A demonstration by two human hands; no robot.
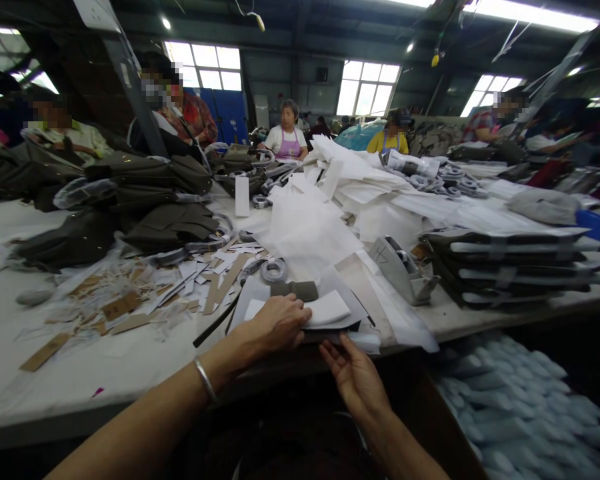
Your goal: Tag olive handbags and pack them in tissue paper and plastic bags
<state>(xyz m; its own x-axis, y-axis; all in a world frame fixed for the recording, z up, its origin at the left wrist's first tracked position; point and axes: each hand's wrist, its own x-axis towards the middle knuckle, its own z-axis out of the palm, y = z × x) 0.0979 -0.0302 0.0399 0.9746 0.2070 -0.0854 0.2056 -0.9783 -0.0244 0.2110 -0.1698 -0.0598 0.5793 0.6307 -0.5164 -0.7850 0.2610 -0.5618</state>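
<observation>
On the table's front edge lies a flat dark bag, with a folded white sheet and an olive-grey flap on top. My left hand, with a silver bangle at the wrist, is closed over the sheet and the bag's front edge; its fingertips are partly hidden. Turned palm up, my right hand has its fingers stretched out and its thumb apart, at the bag's front edge. Beside it a pale roll of padding runs along that edge. A dark strap trails to the left.
Cardboard and paper scraps litter the left of the table, before piled dark bags. White sheets heap behind. A grey tape dispenser and stacked wrapped bags are at right. Pale rolls fill a box below. Several people work beyond.
</observation>
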